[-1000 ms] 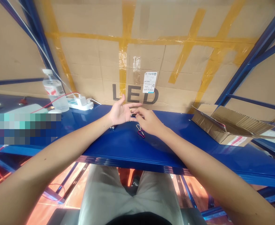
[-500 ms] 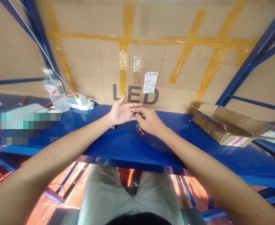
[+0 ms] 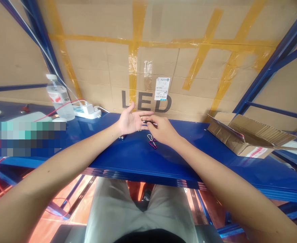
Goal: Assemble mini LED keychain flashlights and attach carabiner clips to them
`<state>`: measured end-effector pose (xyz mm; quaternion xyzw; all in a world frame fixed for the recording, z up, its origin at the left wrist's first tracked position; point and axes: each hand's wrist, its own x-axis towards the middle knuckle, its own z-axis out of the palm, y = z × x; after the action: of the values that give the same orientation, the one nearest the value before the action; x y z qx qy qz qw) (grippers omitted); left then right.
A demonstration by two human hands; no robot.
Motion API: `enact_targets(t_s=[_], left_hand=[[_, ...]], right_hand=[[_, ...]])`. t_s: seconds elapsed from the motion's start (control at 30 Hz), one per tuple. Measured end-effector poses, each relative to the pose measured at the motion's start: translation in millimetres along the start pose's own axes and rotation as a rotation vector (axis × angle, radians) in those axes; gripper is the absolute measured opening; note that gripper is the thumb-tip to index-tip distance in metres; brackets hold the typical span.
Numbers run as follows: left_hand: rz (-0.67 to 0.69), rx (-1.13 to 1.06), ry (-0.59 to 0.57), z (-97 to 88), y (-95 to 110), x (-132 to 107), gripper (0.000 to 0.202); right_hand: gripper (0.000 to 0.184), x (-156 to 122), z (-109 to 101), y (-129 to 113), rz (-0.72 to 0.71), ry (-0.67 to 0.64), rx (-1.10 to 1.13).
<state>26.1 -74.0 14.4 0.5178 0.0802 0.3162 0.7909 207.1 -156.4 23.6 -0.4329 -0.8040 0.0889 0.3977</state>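
My left hand (image 3: 129, 122) is palm up over the blue tabletop, thumb raised and fingers stretched to the right. A gold-coloured band or ring shows at one of its fingers. My right hand (image 3: 162, 128) pinches a slim, dark object (image 3: 148, 122) with a shiny tip, held right at the left fingers; its exact kind is hard to make out. Below the hands lie several small carabiners (image 3: 152, 144), silver and magenta, partly covered by my right hand. Small shiny metal pieces (image 3: 122, 137) sit under my left wrist.
An open cardboard box (image 3: 241, 136) stands at the right. To the left are a plastic bottle (image 3: 58, 98), a white power strip (image 3: 90, 112) with a plug, and a red cable (image 3: 54, 110). Behind the tabletop (image 3: 143, 158) rises a large taped carton (image 3: 100, 74) marked LED.
Almost nothing differs. My right hand has shifted very slightly, and a little more of the magenta carabiners shows beside it.
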Motion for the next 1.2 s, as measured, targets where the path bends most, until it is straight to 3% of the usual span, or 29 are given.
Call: enact_targets(t_s=[0.3, 0.47, 0.67, 0.87, 0.93, 1.2], left_hand=[[-0.002, 0.105, 0.000, -1.0, -0.1, 1.1, 0.081], [0.003, 0.521, 0.162, 6.9, -10.3, 2.8, 0.042], [0.077, 0.884, 0.363, 10.4, -10.2, 5.2, 0.021], [0.153, 1.114, 0.475, -13.3, 11.7, -1.8, 0.014], [0.157, 1.134, 0.503, -22.2, 17.0, -3.7, 0.013], [0.163, 1.093, 0.610, -54.7, 24.8, 6.5, 0.021]], right_hand=[[0.023, 3.2, -0.7, 7.5, 0.041, -0.019, -0.008], [0.012, 7.9, -4.6, 20.4, 0.176, -0.048, -0.093], [0.034, 12.1, -9.5, 37.9, 0.258, -0.116, -0.045], [0.003, 20.8, -12.5, 63.6, 0.277, -0.067, 0.064], [0.011, 23.4, -13.7, 67.2, 0.296, -0.047, 0.078], [0.011, 22.6, -21.5, 71.1, 0.284, -0.010, -0.011]])
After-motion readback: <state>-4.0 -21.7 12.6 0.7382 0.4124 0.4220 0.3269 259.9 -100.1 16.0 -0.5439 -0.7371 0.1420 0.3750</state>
